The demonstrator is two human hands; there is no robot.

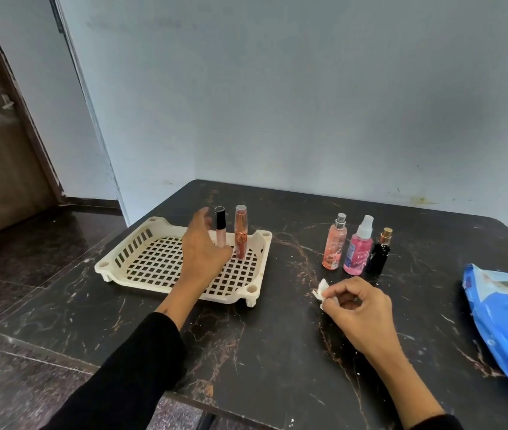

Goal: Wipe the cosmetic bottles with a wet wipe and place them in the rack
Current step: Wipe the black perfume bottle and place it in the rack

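Observation:
A cream plastic rack with a grid floor sits on the left of the dark marble table. Two slim tubes stand upright in it: a pale lip gloss tube with a black cap and an orange-pink tube to its right. My left hand is over the rack and wraps the black-capped tube low down, with the thumb across its base. My right hand rests near the table's middle, pinching a small crumpled white wet wipe. Behind it stand a peach spray bottle, a pink spray bottle and a small black bottle.
A blue wet-wipe pack lies at the table's right edge. The table backs onto a grey wall. To the left are a dark polished floor, a brown door and a red object by the frame's edge.

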